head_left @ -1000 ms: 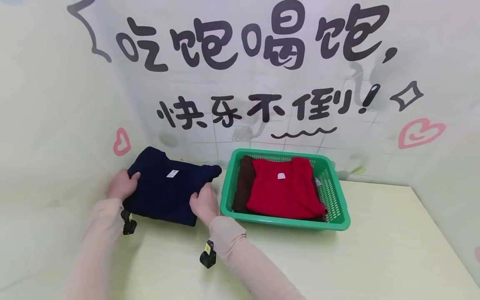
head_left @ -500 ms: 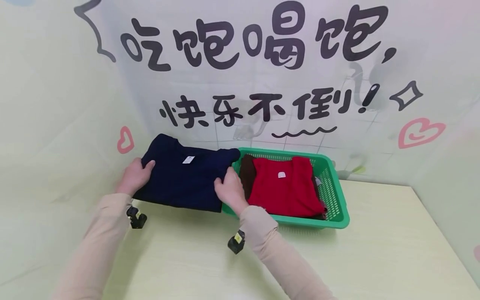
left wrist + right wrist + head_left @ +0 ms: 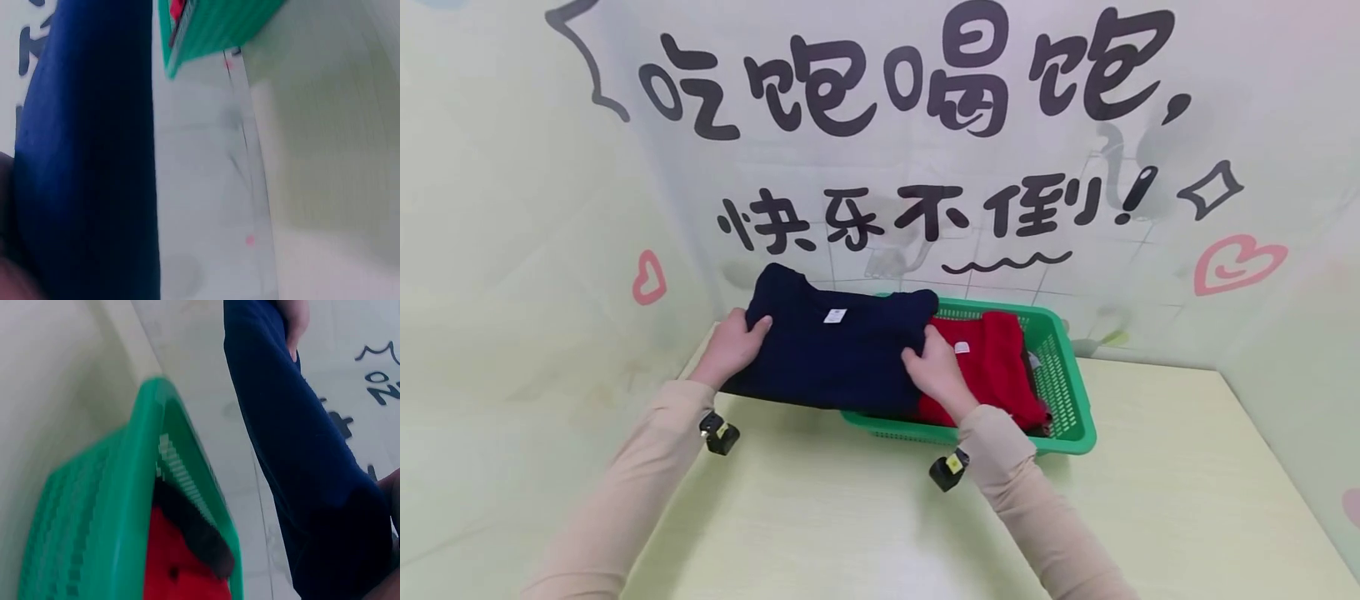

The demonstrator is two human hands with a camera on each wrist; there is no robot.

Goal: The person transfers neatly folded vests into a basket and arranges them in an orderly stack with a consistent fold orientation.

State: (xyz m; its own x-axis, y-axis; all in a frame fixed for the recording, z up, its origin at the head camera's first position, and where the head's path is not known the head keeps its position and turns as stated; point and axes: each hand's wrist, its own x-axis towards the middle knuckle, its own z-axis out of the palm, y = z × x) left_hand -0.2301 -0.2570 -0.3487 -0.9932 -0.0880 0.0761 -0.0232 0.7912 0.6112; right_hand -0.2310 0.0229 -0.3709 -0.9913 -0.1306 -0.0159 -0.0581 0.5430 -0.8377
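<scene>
A folded navy-blue shirt (image 3: 835, 354) with a white neck label hangs in the air between both hands. My left hand (image 3: 733, 342) grips its left side, thumb on top; my right hand (image 3: 938, 368) holds its right side the same way. The shirt's right part is above the green plastic basket (image 3: 1066, 367) and hides that basket's left end. Inside the basket lies a folded red shirt (image 3: 992, 358), partly covered by the right hand. In the right wrist view a dark brown garment (image 3: 194, 528) shows beside the red one. The left wrist view shows the navy shirt's underside (image 3: 94, 156).
The basket stands on a pale wooden table (image 3: 835, 508) near its back edge. Behind it hangs a white printed sheet (image 3: 880, 150) with large black characters. Similar sheeting (image 3: 520, 275) closes off the left and right sides.
Both hands have lifted the navy shirt off the table's left side and carried it rightward, until its right part overlaps the basket. The basket and red shirt stay in place.
</scene>
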